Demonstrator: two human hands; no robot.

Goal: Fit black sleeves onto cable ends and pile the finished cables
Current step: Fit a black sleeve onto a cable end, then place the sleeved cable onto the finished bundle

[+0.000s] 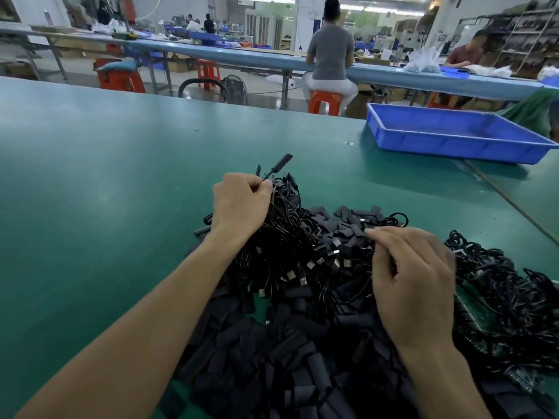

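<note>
My left hand [239,204] grips a bundle of thin black cables [284,204] at the far side of the heap; one cable end with a black sleeve [281,163] sticks up past my fingers. A heap of cables with bare metal plugs [305,261] lies between my hands. My right hand [414,279] hovers over that heap with its fingers curled and blurred; whether it pinches anything I cannot tell. Loose flat black sleeves [272,358] cover the green table [106,182] close to me. Another pile of coiled black cables [508,294] lies at the right.
A blue plastic tray [453,140] stands at the table's far right. Beyond the table edge are orange stools [323,102], a fan on the floor, a long blue bench and seated people working. The table's left half is bare green mat.
</note>
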